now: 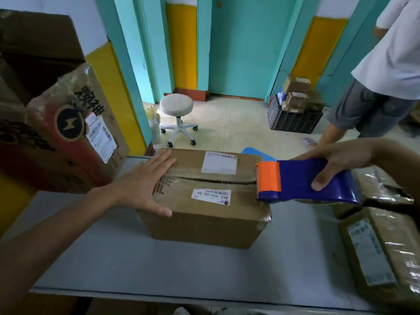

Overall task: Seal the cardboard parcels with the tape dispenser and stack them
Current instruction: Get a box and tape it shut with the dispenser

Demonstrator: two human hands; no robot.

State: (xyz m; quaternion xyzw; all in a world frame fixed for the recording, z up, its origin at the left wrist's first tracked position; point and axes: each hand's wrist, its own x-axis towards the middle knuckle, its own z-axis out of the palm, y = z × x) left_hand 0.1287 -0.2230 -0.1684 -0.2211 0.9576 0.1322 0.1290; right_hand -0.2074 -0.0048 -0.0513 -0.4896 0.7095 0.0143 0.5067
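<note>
The box (204,196) sits mid-table (159,264), left hand (145,185) pressing flat, fingers straight. Right hand (336,164) clamps the tape dispenser (304,185) at the seam's right end (probably touching). With only 1 palm steadying, the box could skid, wrinkling tape.

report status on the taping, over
Left grip flat on parcel top. Right grip holds tape dispenser, orange end at right end of top seam. More parcels at table's right, clear of the seam.
</note>
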